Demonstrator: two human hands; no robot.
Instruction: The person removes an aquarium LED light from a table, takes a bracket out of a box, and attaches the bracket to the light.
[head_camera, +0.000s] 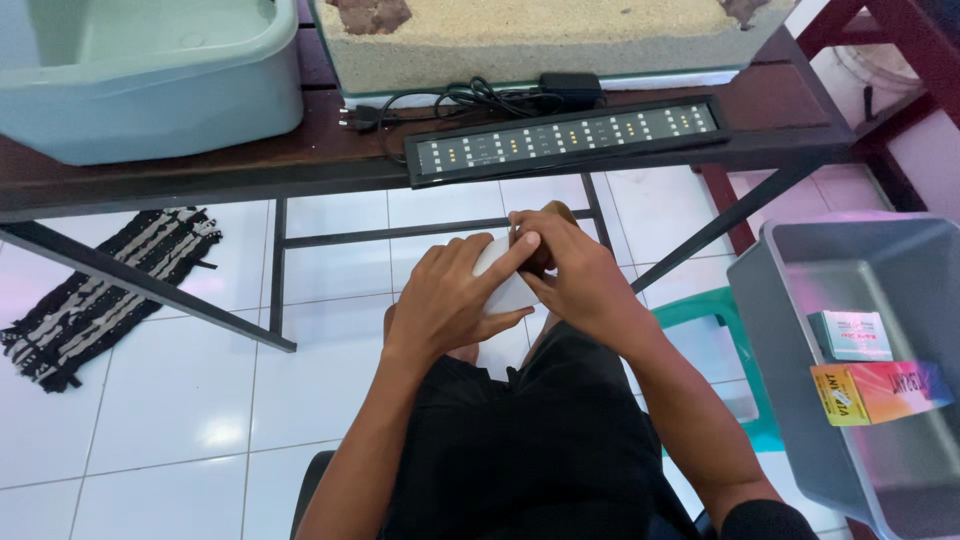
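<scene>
Both hands meet over my lap and hold one small white object (503, 290). My left hand (455, 295) wraps its left side, the index finger stretched across its top. My right hand (570, 275) grips the right side, with fingertips at its upper end, where a brownish part shows. Most of the object is hidden by the fingers. Below the hands are my knees in black shorts (530, 440).
A dark wooden table (330, 155) ahead carries a long black LED light bar (565, 135) with cable and adapter (570, 85), a sand-filled glass tank (520, 40) and a pale green tub (150, 80). A grey bin (800, 330) with small boxes stands right; a striped mat (100, 290) lies left.
</scene>
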